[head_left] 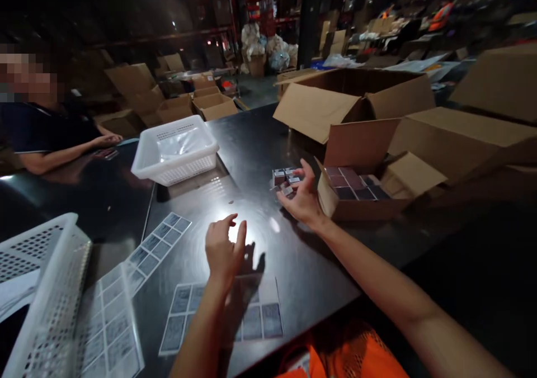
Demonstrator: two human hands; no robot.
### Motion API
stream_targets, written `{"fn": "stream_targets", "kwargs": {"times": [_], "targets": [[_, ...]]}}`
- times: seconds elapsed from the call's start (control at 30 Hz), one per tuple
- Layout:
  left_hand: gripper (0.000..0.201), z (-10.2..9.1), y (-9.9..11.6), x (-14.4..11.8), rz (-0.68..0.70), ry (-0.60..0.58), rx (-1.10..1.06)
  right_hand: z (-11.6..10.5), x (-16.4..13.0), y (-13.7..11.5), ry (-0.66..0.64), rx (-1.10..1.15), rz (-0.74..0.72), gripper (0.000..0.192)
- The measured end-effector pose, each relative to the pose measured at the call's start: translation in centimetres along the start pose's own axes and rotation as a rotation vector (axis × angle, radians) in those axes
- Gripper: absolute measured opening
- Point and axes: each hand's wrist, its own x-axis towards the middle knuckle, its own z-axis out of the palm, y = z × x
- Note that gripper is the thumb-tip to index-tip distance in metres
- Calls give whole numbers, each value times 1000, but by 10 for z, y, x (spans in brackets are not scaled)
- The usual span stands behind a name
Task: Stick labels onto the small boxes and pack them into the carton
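1. The right hand (302, 199) reaches far and right across the table (251, 143); its fingers curl round a small pack (285, 178), one of a few lying just left of the open carton (361, 182).
2. The left hand (223, 249) hovers nearer the middle, fingers spread and loose, holding nothing, above a bright glare spot on the dark top.
3. Label sheets (255, 316) lie near the person, under the left forearm; another strip (161, 244) runs off to the left.
4. The carton holds rows of like packs (dark, purplish tops).
5. Judged from this, the grip would go best with the thumb and fingers on opposite sides of one pack, so its neighbours are not dragged along.
6. Farther out: a white basket (176, 151) far left, another basket (46, 288) near left, and a second person's hand (107, 140) resting at the far left edge.
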Motion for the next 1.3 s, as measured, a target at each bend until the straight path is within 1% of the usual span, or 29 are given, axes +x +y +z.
{"fn": "stream_targets", "kwargs": {"times": [0.07,0.1,0.13,0.17,0.2,0.23,0.3,0.37,0.4,0.47,0.5,0.57,0.63,0.73,0.77,0.83,0.9,1.03,1.3], "targets": [[45,4,3,-3,-191,-141,-242,16,-22,-12,115,228,-235,84],[54,6,4,-4,-261,-194,-370,24,-32,-17,140,300,-336,77],[60,9,5,-4,-303,-217,-475,31,-42,-21,146,348,-417,71],[63,11,4,-5,-315,-208,-544,35,-49,-24,139,377,-474,66],[62,13,4,-5,-304,-172,-574,38,-54,-26,119,400,-509,64],[59,14,3,-5,-279,-121,-570,37,-56,-27,87,426,-526,64],[57,13,0,-4,-195,-43,-519,28,-55,-27,4,502,-523,66],[60,9,-2,-3,-92,-30,-464,12,-49,-26,-97,625,-441,60],[61,7,-3,-3,-47,-47,-442,3,-45,-25,-137,701,-364,52],[62,4,-5,-2,19,-99,-410,-12,-39,-25,-196,847,-161,34],[62,3,-5,-3,45,-125,-396,-18,-36,-25,-216,906,-50,29],[62,2,-6,-4,98,-172,-361,-26,-32,-25,-258,981,135,28],[61,2,-7,-6,151,-215,-315,-32,-28,-26,-347,1032,244,29],[57,2,-8,-8,233,-258,-228,-36,-27,-27,-541,1045,333,32],[55,2,-8,-9,257,-268,-196,-37,-27,-27,-586,1039,366,39],[53,2,-7,-10,303,-291,-148,-38,-29,-28,-628,1039,427,54],[54,2,-6,-11,330,-311,-132,-37,-32,-29,-632,1055,469,60],[57,2,-4,-14,334,-330,-144,-34,-36,-32,-625,1057,503,63],[60,4,-5,-15,328,-353,-180,-34,-36,-32,-624,1015,508,63]]}}
